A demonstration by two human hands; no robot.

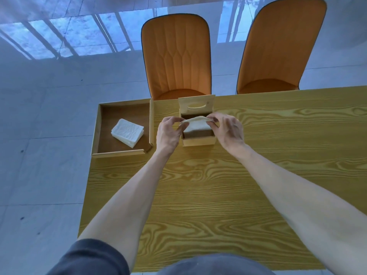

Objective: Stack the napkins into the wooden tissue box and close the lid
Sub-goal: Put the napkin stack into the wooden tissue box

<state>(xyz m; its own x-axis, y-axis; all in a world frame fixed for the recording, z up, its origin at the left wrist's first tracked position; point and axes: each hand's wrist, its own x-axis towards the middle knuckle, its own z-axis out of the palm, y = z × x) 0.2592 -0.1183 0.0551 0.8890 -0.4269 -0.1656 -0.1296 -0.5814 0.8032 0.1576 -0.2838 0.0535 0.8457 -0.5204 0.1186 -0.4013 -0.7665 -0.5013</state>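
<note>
Both hands, left (168, 133) & right (226, 130), pinch a napkin wad (195, 124) over open box (198, 141), lid (196, 105) upright at far side; spare napkins (127, 132) in left tray (119, 152).

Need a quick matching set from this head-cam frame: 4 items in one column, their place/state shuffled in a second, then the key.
Items
1. lid
2. napkin stack
3. napkin bundle
4. chairs

Place or state
A. lying in the wooden tray at the table's left end
B. tipped up open at the far side of the tissue box
C. orange, beyond the far edge of the table
D. pinched between the left hand and right hand over the box opening

Pairs: 1-B, 2-A, 3-D, 4-C
</note>
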